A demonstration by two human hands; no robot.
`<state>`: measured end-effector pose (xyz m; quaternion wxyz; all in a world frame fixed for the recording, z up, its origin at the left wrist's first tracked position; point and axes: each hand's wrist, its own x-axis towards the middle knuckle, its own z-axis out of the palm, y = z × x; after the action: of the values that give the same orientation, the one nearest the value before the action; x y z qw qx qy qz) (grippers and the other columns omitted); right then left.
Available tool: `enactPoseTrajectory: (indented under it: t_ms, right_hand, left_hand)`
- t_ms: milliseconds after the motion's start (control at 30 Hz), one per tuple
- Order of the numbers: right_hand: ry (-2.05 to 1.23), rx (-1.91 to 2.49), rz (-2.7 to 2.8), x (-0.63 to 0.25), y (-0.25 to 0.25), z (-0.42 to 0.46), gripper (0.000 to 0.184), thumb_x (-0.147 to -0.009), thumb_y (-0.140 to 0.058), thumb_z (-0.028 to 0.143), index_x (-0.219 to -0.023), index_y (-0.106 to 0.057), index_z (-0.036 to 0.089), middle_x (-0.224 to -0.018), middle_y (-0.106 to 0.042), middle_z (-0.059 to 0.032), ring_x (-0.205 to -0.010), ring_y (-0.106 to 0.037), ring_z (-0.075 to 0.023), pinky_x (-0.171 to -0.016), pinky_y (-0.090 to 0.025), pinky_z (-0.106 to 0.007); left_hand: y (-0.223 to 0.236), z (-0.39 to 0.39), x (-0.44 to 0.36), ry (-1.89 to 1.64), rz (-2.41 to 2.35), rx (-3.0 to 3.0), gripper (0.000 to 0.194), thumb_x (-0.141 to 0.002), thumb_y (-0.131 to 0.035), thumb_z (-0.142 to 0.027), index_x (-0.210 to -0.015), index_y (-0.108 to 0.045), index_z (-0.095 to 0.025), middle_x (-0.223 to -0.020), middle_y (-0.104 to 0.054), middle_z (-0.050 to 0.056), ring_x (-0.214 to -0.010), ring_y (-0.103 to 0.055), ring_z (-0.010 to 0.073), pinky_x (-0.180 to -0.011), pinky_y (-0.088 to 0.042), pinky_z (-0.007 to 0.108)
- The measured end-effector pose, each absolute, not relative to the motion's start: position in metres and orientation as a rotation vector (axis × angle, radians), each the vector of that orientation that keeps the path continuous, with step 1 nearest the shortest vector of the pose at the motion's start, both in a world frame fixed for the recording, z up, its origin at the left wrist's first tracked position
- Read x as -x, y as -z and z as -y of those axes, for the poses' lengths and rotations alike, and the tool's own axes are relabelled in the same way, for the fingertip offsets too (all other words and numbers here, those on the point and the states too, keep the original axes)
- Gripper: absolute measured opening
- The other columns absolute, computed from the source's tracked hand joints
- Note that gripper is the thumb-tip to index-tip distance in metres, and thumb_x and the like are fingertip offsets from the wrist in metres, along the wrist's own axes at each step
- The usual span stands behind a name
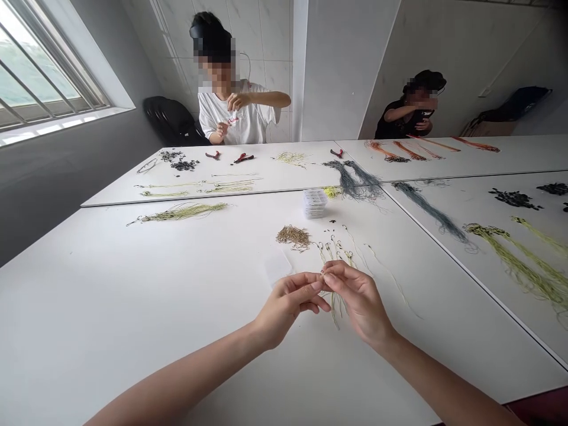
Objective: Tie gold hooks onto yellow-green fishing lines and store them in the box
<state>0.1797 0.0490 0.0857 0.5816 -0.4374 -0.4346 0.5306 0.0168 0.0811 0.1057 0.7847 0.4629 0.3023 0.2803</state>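
Observation:
My left hand [295,299] and my right hand [355,293] meet above the white table, fingertips pinched together. Between them shows a tiny dark curved tip [322,273] that looks like a fishing hook; the fingers cover most of it. Just beyond, hooks tied to pale yellow-green cords [331,251] lie in a loose row, and some cord ends pass behind my right hand. A pile of gold-brown hooks [293,235] is ahead of my left hand. Partly behind that hand lies a clear plastic lid [277,266].
Stacked clear plastic boxes [315,204] stand past the hook pile. Bundles of yellow-green cord [181,213] and grey cord [355,180] lie about, with red-handled pliers [243,158] farther off. Two people [235,118] sit across the tables. A seam [465,278] runs along the right.

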Motion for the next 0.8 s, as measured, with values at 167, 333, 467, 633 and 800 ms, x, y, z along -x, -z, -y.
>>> enactPoseTrajectory:
  t_ms: [167,333,467,633,800]
  right_hand:
    - [-1.283,1.000,0.973,-0.175,-0.084,-0.046,0.012,-0.083,-0.069,0.034,-0.077,-0.069,0.023,-0.099,-0.055,-0.0036,-0.090,-0.052,-0.0184,-0.079,-0.044,-0.032]
    - [-1.366,0.923,0.911,-0.174,-0.084,-0.047,0.010,-0.084,-0.069,0.032,-0.079,-0.069,0.023,-0.092,-0.058,-0.0025,-0.077,-0.053,-0.0152,-0.075,-0.044,-0.032]
    - [-1.437,0.876,0.881,-0.174,-0.084,-0.047,0.008,-0.085,-0.068,0.030,-0.081,-0.069,0.022,-0.080,-0.062,-0.0012,-0.072,-0.055,-0.0149,-0.077,-0.044,-0.033]
    - [-1.506,0.828,0.886,-0.173,-0.082,-0.047,0.008,-0.086,-0.065,0.029,-0.087,-0.070,0.022,-0.066,-0.061,0.0001,-0.068,-0.058,-0.0168,-0.077,-0.045,-0.037]
    - [-1.470,0.883,0.853,-0.179,-0.079,-0.051,0.006,-0.083,-0.069,0.027,-0.084,-0.071,0.022,-0.077,-0.063,-0.0011,-0.069,-0.056,-0.0149,-0.076,-0.045,-0.034]
  left_hand:
    - [-0.101,-0.077,-0.018,-0.590,-0.594,-0.909,0.021,-0.091,-0.059,-0.033,-0.096,-0.068,-0.014,-0.088,-0.063,0.006,-0.081,-0.063,0.0151,-0.075,-0.042,0.026]
    - [-0.097,-0.078,-0.018,-0.595,-0.561,-0.862,0.023,-0.091,-0.059,-0.031,-0.082,-0.067,-0.011,-0.080,-0.060,0.005,-0.071,-0.053,0.0095,-0.072,-0.041,0.024]
    - [-0.096,-0.081,-0.016,-0.595,-0.583,-0.857,0.025,-0.090,-0.061,-0.031,-0.075,-0.065,-0.011,-0.072,-0.056,0.003,-0.066,-0.047,0.0083,-0.068,-0.039,0.023]
    - [-0.094,-0.084,-0.014,-0.602,-0.637,-0.899,0.025,-0.088,-0.063,-0.033,-0.076,-0.066,-0.011,-0.071,-0.056,0.003,-0.068,-0.046,0.0091,-0.068,-0.038,0.023]
    - [-0.091,-0.084,-0.014,-0.594,-0.680,-1.024,0.026,-0.088,-0.062,-0.036,-0.080,-0.067,-0.012,-0.074,-0.059,0.004,-0.070,-0.049,0.0101,-0.070,-0.041,0.025]
